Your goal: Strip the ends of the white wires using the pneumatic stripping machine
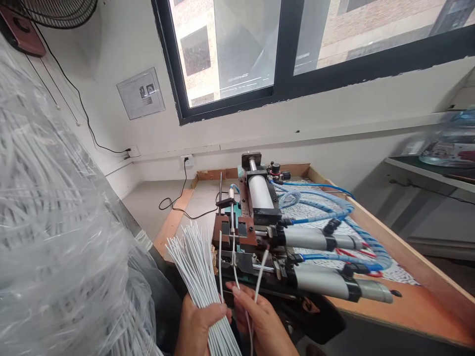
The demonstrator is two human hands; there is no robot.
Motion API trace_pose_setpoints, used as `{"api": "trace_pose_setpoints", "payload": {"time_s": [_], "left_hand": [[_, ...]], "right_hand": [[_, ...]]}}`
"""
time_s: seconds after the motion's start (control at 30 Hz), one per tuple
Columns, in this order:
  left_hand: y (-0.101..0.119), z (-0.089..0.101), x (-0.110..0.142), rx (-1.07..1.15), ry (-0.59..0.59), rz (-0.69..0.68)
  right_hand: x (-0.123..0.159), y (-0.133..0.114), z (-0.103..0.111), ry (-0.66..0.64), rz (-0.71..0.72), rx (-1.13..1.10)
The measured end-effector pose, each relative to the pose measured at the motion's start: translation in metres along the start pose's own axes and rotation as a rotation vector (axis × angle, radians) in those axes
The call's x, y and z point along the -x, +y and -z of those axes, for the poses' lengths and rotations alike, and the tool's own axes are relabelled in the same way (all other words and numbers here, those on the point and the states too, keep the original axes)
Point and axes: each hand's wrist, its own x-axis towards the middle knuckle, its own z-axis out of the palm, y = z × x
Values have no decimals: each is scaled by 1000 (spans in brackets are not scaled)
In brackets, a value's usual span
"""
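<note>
Window [284, 49] cropped above, wire bundle [198, 269] below.

A fan [61, 11] shows at the upper left, with a dark cord [83, 110] running down the white wall [260, 121] to a socket [134, 151]. A printed notice [141, 94] is fixed beside a dark-framed window [284, 44], through which a brick building [356, 32] is visible. To the right, a large clear bottle [451, 143] rests on a shelf [411, 165].
</note>
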Motion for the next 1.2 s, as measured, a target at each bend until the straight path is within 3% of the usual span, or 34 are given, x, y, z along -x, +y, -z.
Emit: {"api": "trace_pose_setpoints", "payload": {"time_s": [0.13,0.23,0.47,0.73,0.87,0.97,1.07,1.13,1.2], "left_hand": [[1,-1,2,42,-133,-23],[-1,4,0,21,-83,-46],[-2,7,0,-4,64,22],[2,2,4,-13,57,3],[5,-1,6,-3,-119,-38],[6,-2,7,-29,-190,-66],[7,-1,9,-12,-197,-70],[7,0,10,23,-184,-35],[6,2,9,22,-114,8]], "right_hand": [[-5,6,-2,-51,53,67],[-7,12,4,29,120,90],[-2,13,14,147,127,70],[-8,2,9,-22,60,47],[-7,6,6,-136,69,185],[-5,9,7,-90,171,327],[1,9,10,-69,364,504],[6,7,11,-34,458,562],[10,7,13,17,451,526]]}}
